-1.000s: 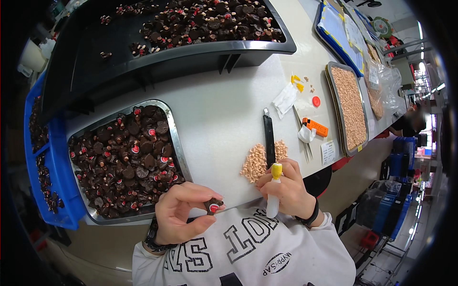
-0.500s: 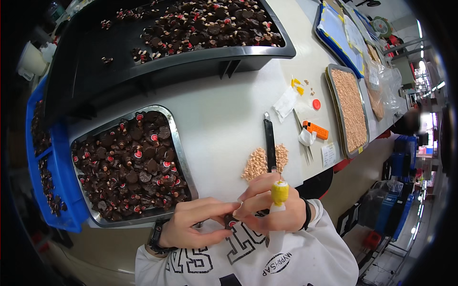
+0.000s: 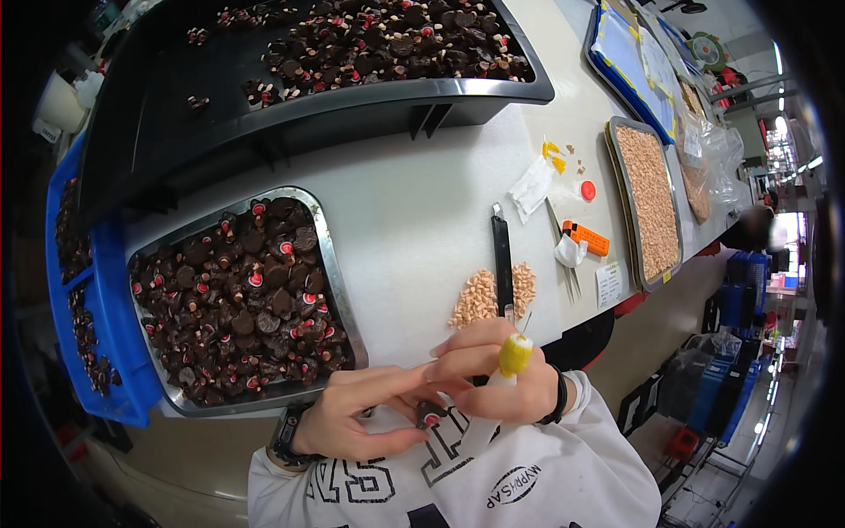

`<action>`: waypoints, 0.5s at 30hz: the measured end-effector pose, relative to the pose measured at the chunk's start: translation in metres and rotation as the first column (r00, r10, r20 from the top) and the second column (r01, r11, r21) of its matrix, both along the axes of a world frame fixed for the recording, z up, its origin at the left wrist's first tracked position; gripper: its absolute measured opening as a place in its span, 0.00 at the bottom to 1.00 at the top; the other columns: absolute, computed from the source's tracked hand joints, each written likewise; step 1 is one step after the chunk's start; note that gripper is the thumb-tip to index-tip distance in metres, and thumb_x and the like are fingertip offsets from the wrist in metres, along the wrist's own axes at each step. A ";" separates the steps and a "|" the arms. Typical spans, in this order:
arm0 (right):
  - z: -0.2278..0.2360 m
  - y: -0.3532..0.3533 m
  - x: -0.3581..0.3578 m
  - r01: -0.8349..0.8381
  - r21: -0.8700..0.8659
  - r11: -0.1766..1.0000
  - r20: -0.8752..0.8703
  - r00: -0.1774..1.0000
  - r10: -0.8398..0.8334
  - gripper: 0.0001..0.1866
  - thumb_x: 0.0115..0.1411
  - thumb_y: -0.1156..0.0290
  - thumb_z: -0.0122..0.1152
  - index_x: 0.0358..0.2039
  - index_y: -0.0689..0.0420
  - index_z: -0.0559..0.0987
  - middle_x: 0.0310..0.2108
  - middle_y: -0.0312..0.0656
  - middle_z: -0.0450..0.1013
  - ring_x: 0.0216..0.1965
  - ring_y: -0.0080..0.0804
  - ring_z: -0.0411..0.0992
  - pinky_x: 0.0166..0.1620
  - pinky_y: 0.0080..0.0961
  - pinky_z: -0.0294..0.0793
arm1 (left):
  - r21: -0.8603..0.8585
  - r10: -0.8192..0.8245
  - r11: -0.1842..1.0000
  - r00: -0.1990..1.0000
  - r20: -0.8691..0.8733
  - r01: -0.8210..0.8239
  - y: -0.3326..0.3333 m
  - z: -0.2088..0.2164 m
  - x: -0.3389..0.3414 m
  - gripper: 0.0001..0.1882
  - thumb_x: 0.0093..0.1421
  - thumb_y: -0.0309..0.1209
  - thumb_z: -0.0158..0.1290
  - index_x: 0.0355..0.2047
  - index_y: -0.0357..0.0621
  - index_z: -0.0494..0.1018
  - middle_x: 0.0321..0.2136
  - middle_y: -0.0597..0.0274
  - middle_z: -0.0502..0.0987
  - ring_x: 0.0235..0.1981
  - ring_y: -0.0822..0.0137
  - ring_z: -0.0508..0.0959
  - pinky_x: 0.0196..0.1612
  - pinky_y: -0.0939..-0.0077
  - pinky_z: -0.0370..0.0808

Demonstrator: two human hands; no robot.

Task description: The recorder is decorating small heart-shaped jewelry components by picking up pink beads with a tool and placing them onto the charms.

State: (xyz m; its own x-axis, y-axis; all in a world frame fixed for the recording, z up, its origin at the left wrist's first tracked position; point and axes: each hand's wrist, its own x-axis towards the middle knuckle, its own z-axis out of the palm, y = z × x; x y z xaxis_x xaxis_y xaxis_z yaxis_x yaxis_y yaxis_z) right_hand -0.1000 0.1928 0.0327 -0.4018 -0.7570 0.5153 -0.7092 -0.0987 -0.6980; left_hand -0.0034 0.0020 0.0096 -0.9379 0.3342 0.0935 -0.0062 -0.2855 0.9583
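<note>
My left hand (image 3: 363, 412) pinches a small dark brown piece (image 3: 429, 414) with a red and white ring, held low in front of my shirt. Its fingertips meet those of my right hand (image 3: 493, 377). Wrapped in the right hand is a white squeeze bottle (image 3: 514, 355) with a yellow collar and a thin needle tip pointing up and away from me. What the right fingertips do at the piece is partly hidden. Just beyond that hand lies a heap of small pale pellets (image 3: 476, 299), with a flat black tool (image 3: 502, 255) resting across it.
At left, a metal tray (image 3: 341, 299) is full of similar dark pieces. Behind it stands a large black bin (image 3: 352, 104) with more; a blue crate (image 3: 119, 334) sits far left. Right hold an orange box cutter (image 3: 588, 238), tweezers (image 3: 573, 286), a red cap (image 3: 588, 190) and a pellet tray (image 3: 621, 198).
The bottle has tilted, its needle leaning further right. My right hand has shifted slightly left, and the dark piece now shows more between the hands.
</note>
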 end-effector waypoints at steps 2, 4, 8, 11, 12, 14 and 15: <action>0.005 0.001 -0.002 -0.018 0.029 0.999 0.032 0.999 0.017 0.15 0.41 0.85 0.67 0.23 0.54 0.70 0.34 0.44 0.76 0.33 0.38 0.72 0.35 0.30 0.74 | -0.008 -0.002 1.000 1.000 0.025 0.002 0.001 0.001 0.002 0.31 0.48 0.15 0.59 0.54 0.28 0.63 0.38 0.48 0.76 0.35 0.65 0.80 0.36 0.78 0.79; 0.006 0.000 -0.003 -0.036 0.057 0.998 0.065 0.997 0.032 0.15 0.42 0.85 0.68 0.23 0.55 0.70 0.34 0.43 0.76 0.32 0.37 0.72 0.34 0.29 0.73 | -0.030 0.090 0.995 0.995 -0.036 -0.091 0.003 -0.001 0.004 0.30 0.47 0.15 0.59 0.52 0.29 0.65 0.38 0.47 0.76 0.35 0.65 0.79 0.37 0.78 0.79; 0.001 -0.001 0.004 0.029 -0.123 0.992 0.205 0.979 -0.004 0.08 0.42 0.78 0.66 0.22 0.58 0.74 0.31 0.40 0.75 0.31 0.38 0.73 0.32 0.29 0.71 | 0.099 0.452 0.890 0.890 -0.065 -0.445 0.013 -0.015 0.009 0.18 0.45 0.13 0.61 0.38 0.32 0.72 0.39 0.46 0.73 0.38 0.63 0.79 0.38 0.75 0.79; 0.000 -0.006 0.006 0.004 -0.107 0.994 0.256 0.966 0.024 0.11 0.44 0.80 0.67 0.20 0.56 0.71 0.30 0.41 0.76 0.30 0.36 0.72 0.31 0.27 0.71 | 0.164 0.497 0.858 0.868 -0.020 -0.487 0.018 -0.014 0.011 0.17 0.45 0.14 0.61 0.36 0.33 0.71 0.39 0.46 0.73 0.38 0.63 0.78 0.39 0.75 0.78; 0.000 -0.007 0.006 -0.025 -0.069 0.997 0.249 0.968 0.041 0.16 0.44 0.82 0.69 0.17 0.54 0.68 0.28 0.42 0.77 0.29 0.35 0.71 0.30 0.24 0.71 | 0.163 0.498 0.857 0.867 -0.018 -0.489 0.017 -0.014 0.011 0.17 0.45 0.14 0.61 0.36 0.33 0.71 0.39 0.46 0.73 0.38 0.63 0.78 0.39 0.75 0.78; -0.001 -0.010 0.007 -0.011 -0.061 0.998 0.244 0.969 0.026 0.16 0.44 0.82 0.69 0.17 0.53 0.68 0.29 0.41 0.77 0.29 0.34 0.70 0.30 0.25 0.71 | 0.076 0.478 0.878 0.872 -0.106 -0.473 0.015 -0.014 0.009 0.17 0.45 0.14 0.61 0.35 0.35 0.70 0.38 0.46 0.73 0.37 0.62 0.79 0.39 0.76 0.78; -0.001 -0.011 0.007 0.001 -0.055 0.999 0.237 0.971 0.012 0.16 0.44 0.82 0.69 0.16 0.53 0.68 0.29 0.41 0.77 0.28 0.34 0.70 0.30 0.25 0.70 | 0.076 0.478 0.878 0.872 -0.103 -0.472 0.014 -0.015 0.008 0.17 0.45 0.14 0.61 0.35 0.35 0.70 0.38 0.46 0.73 0.37 0.62 0.79 0.39 0.76 0.78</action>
